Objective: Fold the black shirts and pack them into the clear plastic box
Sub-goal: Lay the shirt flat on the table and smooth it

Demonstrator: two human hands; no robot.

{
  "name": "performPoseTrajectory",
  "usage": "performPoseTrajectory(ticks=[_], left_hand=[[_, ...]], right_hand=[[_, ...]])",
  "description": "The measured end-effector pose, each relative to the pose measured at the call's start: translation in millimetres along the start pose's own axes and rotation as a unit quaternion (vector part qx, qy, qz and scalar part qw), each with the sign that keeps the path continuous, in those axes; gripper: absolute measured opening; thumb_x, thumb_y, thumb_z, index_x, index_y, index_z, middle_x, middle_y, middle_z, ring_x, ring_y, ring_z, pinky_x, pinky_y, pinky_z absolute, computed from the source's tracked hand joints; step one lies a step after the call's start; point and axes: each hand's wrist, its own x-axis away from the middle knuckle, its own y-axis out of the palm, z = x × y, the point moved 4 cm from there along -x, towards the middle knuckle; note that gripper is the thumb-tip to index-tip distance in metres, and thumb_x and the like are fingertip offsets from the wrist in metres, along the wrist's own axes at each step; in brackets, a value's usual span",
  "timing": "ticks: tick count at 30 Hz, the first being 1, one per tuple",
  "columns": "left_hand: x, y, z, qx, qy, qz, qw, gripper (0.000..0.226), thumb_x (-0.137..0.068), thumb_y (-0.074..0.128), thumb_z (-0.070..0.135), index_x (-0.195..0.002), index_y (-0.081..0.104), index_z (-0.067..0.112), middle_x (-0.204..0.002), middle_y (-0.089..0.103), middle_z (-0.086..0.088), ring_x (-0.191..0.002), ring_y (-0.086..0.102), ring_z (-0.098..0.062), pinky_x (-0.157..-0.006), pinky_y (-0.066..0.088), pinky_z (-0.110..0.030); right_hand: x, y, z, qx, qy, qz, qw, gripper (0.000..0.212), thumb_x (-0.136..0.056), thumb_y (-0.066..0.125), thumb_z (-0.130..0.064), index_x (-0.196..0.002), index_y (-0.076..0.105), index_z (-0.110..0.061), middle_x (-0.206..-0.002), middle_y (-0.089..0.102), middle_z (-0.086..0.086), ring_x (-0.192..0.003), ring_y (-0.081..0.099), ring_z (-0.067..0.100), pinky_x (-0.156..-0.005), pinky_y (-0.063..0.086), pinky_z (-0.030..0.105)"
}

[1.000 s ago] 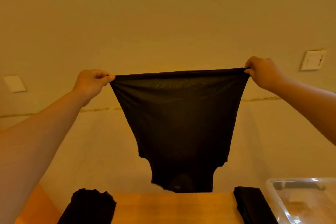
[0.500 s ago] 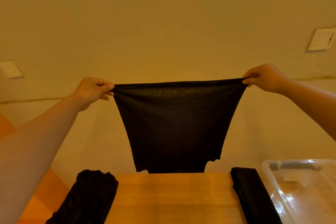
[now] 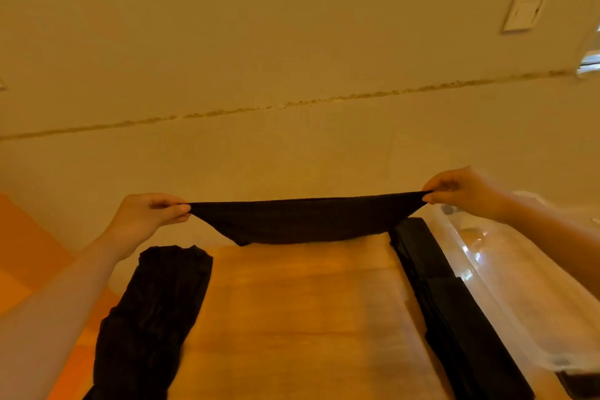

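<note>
Pinching black shirt (image 3: 305, 221) edge, left hand (image 3: 143, 221) fingers (image 3: 175, 210), right hand (image 3: 467, 193)

Between our left hand (image 3: 143, 221) and right hand (image 3: 464, 191) we see a shirt (image 3: 302, 219) of thin black cloth, matt, with a fine knit texture that takes no shine. Below our left hand lies a crumpled shirt pile (image 3: 152, 312), the same dull black fabric, creased and rough-looking. Under our right hand a folded stack (image 3: 454, 308) shows smoother, flatter black cloth. Just right of it, beneath our right wrist, the box (image 3: 506, 286) is clear plastic, glossy, with bright glints. Between the piles, the table (image 3: 292, 318) is wood, grained, with a soft satin sheen. Beyond our hands the wall (image 3: 292, 42) looks matt and painted.
</note>
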Motion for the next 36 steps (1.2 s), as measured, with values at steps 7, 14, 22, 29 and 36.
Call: performPoseTrajectory(ticks=[7, 14, 22, 29, 36], left_hand=[[85.6, 11.4, -76.4, -0.16, 0.062, -0.049, 0.984, 0.011, -0.077, 0.076, 0.006, -0.082, 0.075, 0.015, -0.076, 0.072, 0.007, -0.071, 0.066, 0.001, -0.066, 0.044, -0.003], [150.8, 28.7, -148.6, -0.281, 0.181, -0.107, 0.936, 0.014, -0.081, 0.073, 0.003, -0.091, 0.073, 0.013, -0.092, 0.065, 0.006, -0.084, 0.062, -0.005, -0.081, 0.053, -0.025], [204.0, 61.5, -217.3, -0.405, 0.22, -0.135, 0.877, 0.016, -0.078, 0.079, 0.011, -0.092, 0.074, 0.014, -0.095, 0.069, 0.002, -0.088, 0.067, -0.015, -0.074, 0.055, -0.03], [226.6, 77.2, -250.3, -0.404, 0.233, -0.136, 0.874, 0.025, -0.06, 0.09, 0.009, -0.077, 0.073, 0.018, -0.08, 0.068, 0.009, -0.072, 0.066, -0.01, -0.065, 0.056, -0.03], [225.9, 82.1, -255.0, -0.395, 0.242, -0.152, 0.873, 0.01, -0.074, 0.079, 0.031, -0.076, 0.073, 0.023, -0.078, 0.066, 0.014, -0.072, 0.062, -0.003, -0.069, 0.055, -0.029]], right_hand=[[91.6, 74.3, 20.4, 0.088, 0.0, -0.008, 0.996, 0.015, -0.089, 0.065, -0.008, -0.094, 0.068, -0.022, -0.079, 0.066, 0.0, -0.068, 0.061, 0.001, -0.064, 0.044, 0.005], [151.9, 134.1, 60.7, 0.14, 0.004, -0.009, 0.99, 0.02, -0.09, 0.063, -0.004, -0.108, 0.071, -0.006, -0.1, 0.07, 0.01, -0.09, 0.066, 0.023, -0.088, 0.052, 0.031], [196.6, 194.2, 110.9, 0.197, 0.076, -0.11, 0.971, 0.024, -0.095, 0.057, -0.015, -0.118, 0.064, -0.016, -0.11, 0.068, 0.006, -0.09, 0.066, 0.016, -0.087, 0.053, 0.03], [216.1, 228.5, 140.5, 0.233, 0.078, -0.114, 0.962, 0.03, -0.095, 0.058, -0.02, -0.125, 0.06, -0.021, -0.125, 0.062, 0.0, -0.11, 0.06, 0.01, -0.096, 0.046, 0.022], [206.0, 235.2, 135.4, 0.275, 0.047, -0.156, 0.948, 0.033, -0.095, 0.057, -0.029, -0.127, 0.057, -0.025, -0.128, 0.057, -0.009, -0.115, 0.056, 0.006, -0.096, 0.043, 0.018]])
